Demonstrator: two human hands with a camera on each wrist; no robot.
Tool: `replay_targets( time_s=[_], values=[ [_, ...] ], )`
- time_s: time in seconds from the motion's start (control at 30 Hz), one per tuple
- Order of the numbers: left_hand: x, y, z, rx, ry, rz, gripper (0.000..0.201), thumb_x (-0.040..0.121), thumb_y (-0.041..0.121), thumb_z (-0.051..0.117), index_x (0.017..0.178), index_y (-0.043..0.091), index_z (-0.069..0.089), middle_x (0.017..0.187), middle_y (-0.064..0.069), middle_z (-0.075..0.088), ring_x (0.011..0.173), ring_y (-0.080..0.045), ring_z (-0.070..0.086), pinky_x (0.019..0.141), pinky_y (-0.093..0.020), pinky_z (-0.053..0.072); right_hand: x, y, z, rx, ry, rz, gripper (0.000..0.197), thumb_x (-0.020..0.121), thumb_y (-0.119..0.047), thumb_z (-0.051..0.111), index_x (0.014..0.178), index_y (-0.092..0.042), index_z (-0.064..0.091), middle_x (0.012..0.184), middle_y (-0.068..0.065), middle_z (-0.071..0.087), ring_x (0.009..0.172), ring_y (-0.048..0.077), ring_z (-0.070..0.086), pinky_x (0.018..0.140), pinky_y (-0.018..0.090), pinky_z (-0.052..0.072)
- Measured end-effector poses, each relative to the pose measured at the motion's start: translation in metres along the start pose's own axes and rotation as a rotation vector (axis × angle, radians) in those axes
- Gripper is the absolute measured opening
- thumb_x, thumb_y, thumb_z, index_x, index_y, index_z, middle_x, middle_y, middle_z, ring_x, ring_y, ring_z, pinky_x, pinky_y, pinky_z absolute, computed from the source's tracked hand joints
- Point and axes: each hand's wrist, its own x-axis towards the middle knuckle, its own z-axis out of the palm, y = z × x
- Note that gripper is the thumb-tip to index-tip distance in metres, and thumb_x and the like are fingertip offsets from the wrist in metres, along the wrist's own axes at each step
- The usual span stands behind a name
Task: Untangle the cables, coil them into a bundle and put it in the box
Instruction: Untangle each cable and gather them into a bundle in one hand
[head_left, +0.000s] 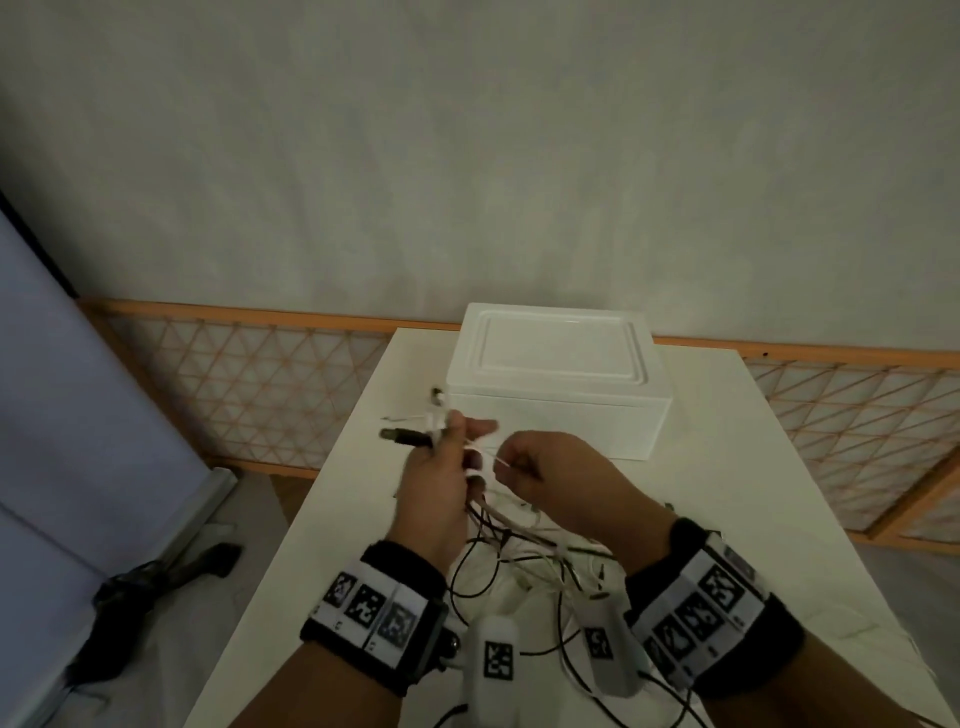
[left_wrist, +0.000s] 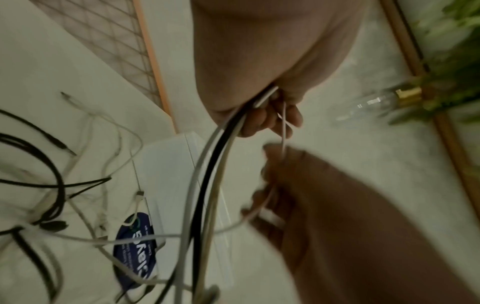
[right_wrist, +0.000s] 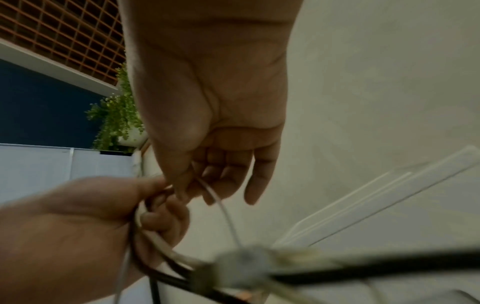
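Observation:
My left hand (head_left: 447, 467) is raised above the white table (head_left: 753, 493) and grips a bunch of black and white cables (left_wrist: 215, 164) whose plug ends (head_left: 410, 436) stick out to the left. My right hand (head_left: 524, 467) is close beside it and pinches a thin white cable (right_wrist: 221, 205) between thumb and fingers. That thin white cable (left_wrist: 283, 131) runs between the two hands. A loose tangle of black and white cables (head_left: 519, 561) lies on the table under my wrists. The white box (head_left: 558, 379) stands behind my hands with its lid shut.
A wooden lattice screen (head_left: 249, 379) runs behind the table below a pale wall. A blue panel (head_left: 47, 415) and dark objects (head_left: 156, 582) on the floor are to the left. A round blue label (left_wrist: 137, 246) lies among the cables. Bare table surface (head_left: 779, 467) lies right of the box.

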Motion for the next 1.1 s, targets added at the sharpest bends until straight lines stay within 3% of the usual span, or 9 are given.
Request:
replay_targets(
  time_s=[0.1,0.17,0.3,0.43,0.57,0.73,0.9,1.0,1.1],
  values=[
    [0.016,0.012,-0.026,-0.239,0.063,-0.016,0.032,0.095,0.038,0.048,0.072,0.017,0.054,0.079,-0.001,0.072,0.077,-0.015,0.065,0.071,-0.033,0.054,-0.008,0.022,0.001,-0.030,-0.104,0.074,0.010,0.093,-0.034,0.053,0.084,-0.030,0.054,0.067,-0.019,0.049,0.062,-0.008,0.046,0.056,0.009,0.033],
    [0.024,0.021,-0.043,-0.372,0.093,0.011,0.034,0.093,0.043,0.048,0.069,0.019,0.050,0.059,0.005,0.057,0.058,-0.010,0.060,0.068,-0.031,0.057,-0.014,0.038,0.005,-0.055,-0.154,0.115,0.010,0.094,-0.033,0.052,0.085,-0.028,0.054,0.069,-0.021,0.049,0.063,-0.010,0.046,0.058,0.008,0.034],
    [0.031,0.035,-0.067,-0.383,0.184,0.097,0.039,0.098,0.044,0.042,0.066,0.022,0.044,0.050,0.008,0.028,0.039,-0.006,0.024,0.038,-0.017,0.026,-0.019,0.064,0.024,-0.070,-0.192,0.212,0.012,0.092,-0.034,0.055,0.080,-0.032,0.055,0.077,-0.016,0.058,0.076,0.000,0.056,0.066,0.013,0.038],
    [0.032,0.027,-0.077,-0.204,0.165,0.137,0.036,0.098,0.037,0.046,0.067,0.018,0.049,0.045,0.009,0.027,0.036,-0.005,0.019,0.036,-0.016,0.017,-0.011,0.061,0.027,-0.043,-0.133,0.260,0.008,0.090,-0.026,0.059,0.082,-0.026,0.061,0.078,-0.013,0.060,0.076,0.005,0.057,0.060,0.008,0.035],
    [0.019,0.008,-0.063,0.108,0.033,0.026,0.018,0.088,0.023,0.063,0.079,0.008,0.064,0.055,0.001,0.043,0.037,-0.006,0.023,0.037,-0.018,0.018,0.002,0.032,0.011,0.185,0.014,0.220,0.019,0.087,-0.019,0.064,0.071,-0.028,0.058,0.064,-0.011,0.058,0.051,-0.003,0.051,0.055,0.011,0.040],
    [0.003,-0.019,-0.028,0.410,-0.189,-0.066,0.006,0.083,0.006,0.070,0.080,0.012,0.069,0.048,0.010,0.050,0.037,-0.005,0.034,0.041,-0.018,0.027,0.012,-0.008,-0.004,0.245,0.140,0.076,0.004,0.084,-0.016,0.067,0.083,-0.019,0.070,0.069,-0.011,0.063,0.064,0.002,0.058,0.065,0.019,0.047],
    [0.012,-0.040,-0.024,0.603,-0.269,-0.053,0.010,0.084,0.021,0.071,0.090,0.013,0.074,0.089,-0.004,0.075,0.084,-0.013,0.069,0.081,-0.027,0.054,0.007,-0.022,-0.020,0.273,0.258,0.007,0.008,0.084,-0.011,0.066,0.085,-0.016,0.071,0.068,-0.021,0.060,0.066,-0.005,0.058,0.066,0.009,0.045],
    [0.019,-0.050,-0.025,0.884,-0.319,-0.038,0.025,0.086,0.035,0.067,0.081,0.010,0.070,0.072,-0.001,0.069,0.067,-0.010,0.061,0.065,-0.020,0.047,0.005,-0.023,-0.024,0.232,0.292,-0.028,0.010,0.084,-0.009,0.064,0.086,-0.015,0.072,0.068,-0.025,0.058,0.068,-0.008,0.057,0.067,0.007,0.042],
    [0.029,-0.052,-0.031,0.901,-0.202,-0.044,0.024,0.089,0.034,0.063,0.075,0.016,0.068,0.069,0.001,0.066,0.065,-0.010,0.059,0.056,-0.014,0.041,0.003,-0.022,-0.024,0.234,0.312,-0.016,0.011,0.084,-0.008,0.063,0.087,-0.015,0.071,0.073,-0.021,0.059,0.073,0.000,0.060,0.070,0.016,0.049]
  ],
)
